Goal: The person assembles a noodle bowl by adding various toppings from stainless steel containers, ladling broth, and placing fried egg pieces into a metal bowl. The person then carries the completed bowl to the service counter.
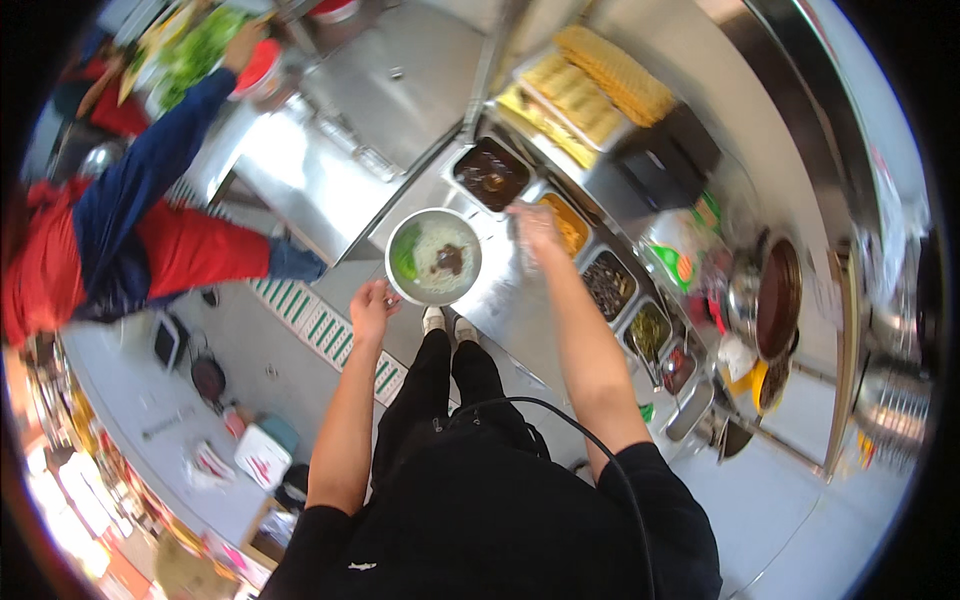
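A round metal bowl (476, 270) hangs over the edge of the steel counter, held level. White noodles (432, 240), green leaves (404, 252) and a patch of dark brown sauce (448, 260) lie in it. My left hand (371, 310) is closed on the lower left of the bowl, at its rim. To the right of the bowl my right hand (539, 234) is over the counter, blurred, beside a tray of orange-yellow food (566, 222). Whether its fingers hold anything cannot be made out. A tray of dark brown sauce (490, 172) sits just beyond that hand.
More sunken trays run down the right, including dark chopped food (608, 284) and greens (648, 332). Yellow noodle blocks (590, 95) are stacked at the back. A person in red and blue (140, 230) works on the left, near leafy greens (195, 50). A drain grate (310, 320) crosses the floor.
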Demonstrator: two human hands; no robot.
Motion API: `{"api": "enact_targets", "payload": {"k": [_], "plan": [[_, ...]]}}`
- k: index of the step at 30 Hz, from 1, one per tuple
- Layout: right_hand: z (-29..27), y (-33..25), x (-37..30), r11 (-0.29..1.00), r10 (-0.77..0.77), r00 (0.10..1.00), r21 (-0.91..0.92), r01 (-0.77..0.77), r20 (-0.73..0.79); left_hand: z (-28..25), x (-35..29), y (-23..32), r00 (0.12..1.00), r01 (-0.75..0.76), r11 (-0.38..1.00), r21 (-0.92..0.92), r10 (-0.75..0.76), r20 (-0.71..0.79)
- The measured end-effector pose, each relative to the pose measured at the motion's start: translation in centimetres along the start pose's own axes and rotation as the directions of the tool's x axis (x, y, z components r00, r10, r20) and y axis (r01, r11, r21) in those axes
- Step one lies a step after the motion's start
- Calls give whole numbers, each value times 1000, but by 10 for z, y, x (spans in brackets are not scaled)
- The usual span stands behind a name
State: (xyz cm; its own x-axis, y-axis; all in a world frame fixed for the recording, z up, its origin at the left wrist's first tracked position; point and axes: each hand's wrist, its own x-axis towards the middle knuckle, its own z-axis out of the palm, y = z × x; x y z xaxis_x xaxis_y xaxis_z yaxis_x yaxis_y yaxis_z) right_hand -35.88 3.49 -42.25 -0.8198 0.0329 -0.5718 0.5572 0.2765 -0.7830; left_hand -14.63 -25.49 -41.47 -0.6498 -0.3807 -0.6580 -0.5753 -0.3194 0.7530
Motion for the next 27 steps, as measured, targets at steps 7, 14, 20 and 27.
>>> {"api": "enact_targets", "payload": {"k": [7, 14, 20, 27], "plan": [[-32, 44, -66, 947, -241, 952, -261, 187, -191, -5, -6, -24, 996, -29, 999, 41, 26, 82], [-243, 139, -190, 389, -374, 775, -845, -368, -509, 21, -36, -33, 989, -73, 996, 60, 65, 134], [-306, 149, -179, 137, 368, 732, -746, -652, -572, 35, -64, -46, 996, -35, 991, 127, 23, 90], [-335, 193, -160, 302, 421, 835, -814, -496, -353, 72, -109, -65, 999, 23, 998, 53, -24, 27]]}}
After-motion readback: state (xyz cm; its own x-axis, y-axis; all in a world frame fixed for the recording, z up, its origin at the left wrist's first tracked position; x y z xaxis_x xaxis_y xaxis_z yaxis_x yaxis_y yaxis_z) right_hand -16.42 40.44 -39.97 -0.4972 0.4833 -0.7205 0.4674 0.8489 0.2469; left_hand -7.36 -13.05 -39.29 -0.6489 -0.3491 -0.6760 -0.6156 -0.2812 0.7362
